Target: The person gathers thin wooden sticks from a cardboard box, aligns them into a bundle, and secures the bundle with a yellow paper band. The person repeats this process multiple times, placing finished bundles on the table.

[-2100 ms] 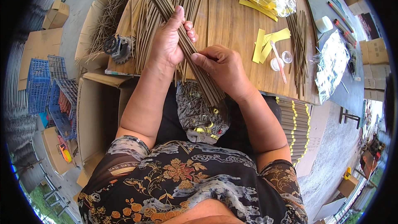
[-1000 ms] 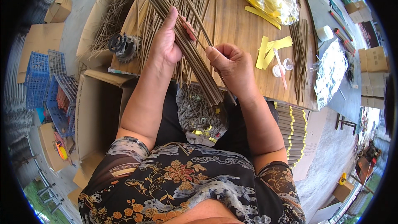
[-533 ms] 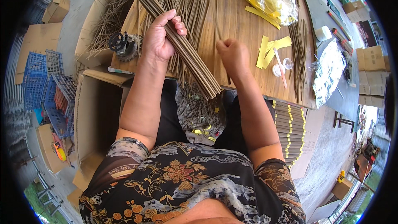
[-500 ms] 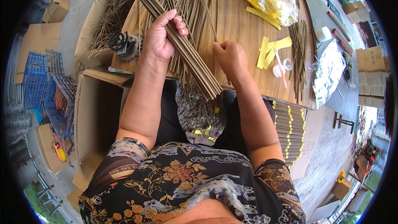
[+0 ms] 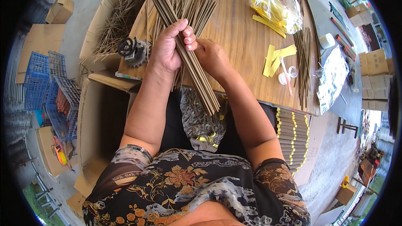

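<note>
My left hand [image 5: 171,50] is wrapped around a thick bundle of thin brown sticks [image 5: 201,83], which look like incense sticks. The bundle slants from the upper left down to the table's near edge, its lower end out over my lap. Right beside it, my right hand [image 5: 212,58] has its fingers curled in against the bundle's right side; what they pinch, if anything, is hidden. Beyond both hands a loose heap of the same sticks [image 5: 197,6] lies on the wooden table [image 5: 238,29].
Right on the table are yellow paper strips [image 5: 270,60], a clear plastic bag [image 5: 278,0], a small white tub [image 5: 284,78] and a row of sticks [image 5: 303,54]. A black metal device [image 5: 135,52] stands left, near a carton of sticks [image 5: 94,37]. Yellow-banded bundles [image 5: 289,138] lie below.
My right hand has moved left, from the sticks on the table to beside the bundle. The bundle in my left hand has shifted slightly right and nearer. Fewer loose sticks lie on its right.
</note>
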Available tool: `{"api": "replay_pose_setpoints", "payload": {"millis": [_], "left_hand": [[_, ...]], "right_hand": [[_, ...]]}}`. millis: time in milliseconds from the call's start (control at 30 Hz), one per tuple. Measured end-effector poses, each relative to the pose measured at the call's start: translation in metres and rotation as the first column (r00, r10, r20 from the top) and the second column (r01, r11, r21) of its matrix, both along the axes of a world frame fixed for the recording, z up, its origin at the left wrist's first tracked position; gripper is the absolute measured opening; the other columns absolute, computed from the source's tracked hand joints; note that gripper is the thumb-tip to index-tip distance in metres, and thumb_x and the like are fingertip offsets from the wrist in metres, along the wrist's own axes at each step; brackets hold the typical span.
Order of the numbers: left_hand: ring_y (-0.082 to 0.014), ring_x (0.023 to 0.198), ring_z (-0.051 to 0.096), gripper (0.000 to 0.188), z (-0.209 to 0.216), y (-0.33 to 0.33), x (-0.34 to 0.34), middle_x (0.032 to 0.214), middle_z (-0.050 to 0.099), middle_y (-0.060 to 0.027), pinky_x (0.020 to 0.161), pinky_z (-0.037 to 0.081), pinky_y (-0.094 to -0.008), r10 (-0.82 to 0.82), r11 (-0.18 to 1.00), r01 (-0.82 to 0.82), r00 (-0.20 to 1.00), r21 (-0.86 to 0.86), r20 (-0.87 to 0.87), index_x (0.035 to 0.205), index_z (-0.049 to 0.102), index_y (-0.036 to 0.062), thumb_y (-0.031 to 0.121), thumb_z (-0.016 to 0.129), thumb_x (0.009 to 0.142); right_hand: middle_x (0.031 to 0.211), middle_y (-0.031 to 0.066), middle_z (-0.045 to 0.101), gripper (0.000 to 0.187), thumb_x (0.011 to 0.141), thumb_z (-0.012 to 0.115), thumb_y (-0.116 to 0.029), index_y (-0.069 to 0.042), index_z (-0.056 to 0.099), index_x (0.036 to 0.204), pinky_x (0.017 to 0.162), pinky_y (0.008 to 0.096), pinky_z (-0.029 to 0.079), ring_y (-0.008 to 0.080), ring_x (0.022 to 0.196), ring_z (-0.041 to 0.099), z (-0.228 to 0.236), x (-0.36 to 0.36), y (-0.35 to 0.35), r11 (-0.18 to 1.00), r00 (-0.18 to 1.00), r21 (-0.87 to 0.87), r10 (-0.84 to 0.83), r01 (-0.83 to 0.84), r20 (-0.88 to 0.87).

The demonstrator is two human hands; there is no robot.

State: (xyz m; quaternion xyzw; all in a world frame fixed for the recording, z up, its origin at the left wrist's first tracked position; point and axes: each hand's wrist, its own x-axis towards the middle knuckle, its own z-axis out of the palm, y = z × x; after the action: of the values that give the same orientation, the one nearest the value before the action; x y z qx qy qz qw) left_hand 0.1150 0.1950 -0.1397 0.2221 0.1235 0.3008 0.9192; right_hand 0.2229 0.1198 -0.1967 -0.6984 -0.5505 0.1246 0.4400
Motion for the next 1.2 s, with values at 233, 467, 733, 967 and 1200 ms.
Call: {"api": "replay_pose_setpoints", "payload": {"millis": [233, 467, 733, 967, 1200], "left_hand": [[-0.0085, 0.05, 0.042, 0.016, 0.001, -0.003, 0.005, 0.062, 0.045, -0.0012, 0.043, 0.037, -0.0213, -0.002, 1.0, 0.002, 1.0, -0.023, 0.014, 0.071, 0.044, 0.0078, 0.011, 0.055, 0.083], [-0.0096, 0.051, 0.046, 0.015, 0.01, -0.028, 0.031, 0.061, 0.049, -0.0011, 0.045, 0.04, -0.0233, 0.301, 0.943, -0.233, 0.901, 0.239, -0.312, 0.072, 0.048, 0.0077, 0.013, 0.059, 0.08], [-0.0087, 0.049, 0.043, 0.018, -0.002, -0.02, 0.041, 0.058, 0.045, 0.0005, 0.044, 0.036, -0.0219, 0.03, 1.0, -0.03, 1.0, -0.007, 0.008, 0.072, 0.047, 0.0094, 0.017, 0.06, 0.082], [-0.0079, 0.046, 0.042, 0.019, -0.001, -0.022, 0.047, 0.058, 0.044, 0.0008, 0.04, 0.035, -0.0211, 0.043, 0.997, -0.039, 0.997, 0.06, -0.062, 0.071, 0.045, 0.0101, 0.018, 0.058, 0.083], [-0.0083, 0.047, 0.042, 0.015, 0.006, -0.03, 0.054, 0.058, 0.044, 0.0009, 0.042, 0.036, -0.0221, 0.289, 0.952, -0.229, 0.893, 0.204, -0.345, 0.073, 0.048, 0.0081, 0.014, 0.057, 0.083]], "right_hand": [[0.069, 0.0063, 0.059, 0.024, 0.086, 0.054, -0.023, 0.0, 0.057, 0.086, 0.057, 0.0278, 0.048, 0.0164, 0.063, 0.059, 0.051, -0.001, -0.056, 0.908, 0.203, 0.03, 0.125, -0.417, -0.971], [0.063, 0.0054, 0.056, 0.022, 0.08, 0.06, -0.022, -0.003, 0.049, 0.078, 0.044, 0.0284, 0.044, 0.0145, 0.048, 0.055, 0.045, -0.009, -0.074, 0.89, 0.945, -0.416, 0.045, -0.186, -0.325], [0.054, 0.0024, 0.049, 0.024, 0.079, 0.059, -0.02, -0.001, 0.046, 0.074, 0.04, 0.0263, 0.04, 0.0111, 0.045, 0.05, 0.053, 0.01, -0.094, 0.824, 0.419, -0.203, 0.046, -0.53, -0.907], [0.059, 0.0155, 0.054, 0.025, 0.078, 0.057, -0.019, 0.004, 0.046, 0.077, 0.045, 0.0356, 0.044, 0.0225, 0.048, 0.056, 0.039, 0.006, -0.097, 0.894, 0.696, -0.249, 0.092, -0.372, -0.712], [0.055, 0.0019, 0.048, 0.018, 0.081, 0.056, -0.016, -0.003, 0.044, 0.077, 0.04, 0.0259, 0.041, 0.011, 0.043, 0.048, 0.029, 0.003, -0.096, 0.936, 0.956, -0.326, 0.036, -0.135, -0.292]]}}
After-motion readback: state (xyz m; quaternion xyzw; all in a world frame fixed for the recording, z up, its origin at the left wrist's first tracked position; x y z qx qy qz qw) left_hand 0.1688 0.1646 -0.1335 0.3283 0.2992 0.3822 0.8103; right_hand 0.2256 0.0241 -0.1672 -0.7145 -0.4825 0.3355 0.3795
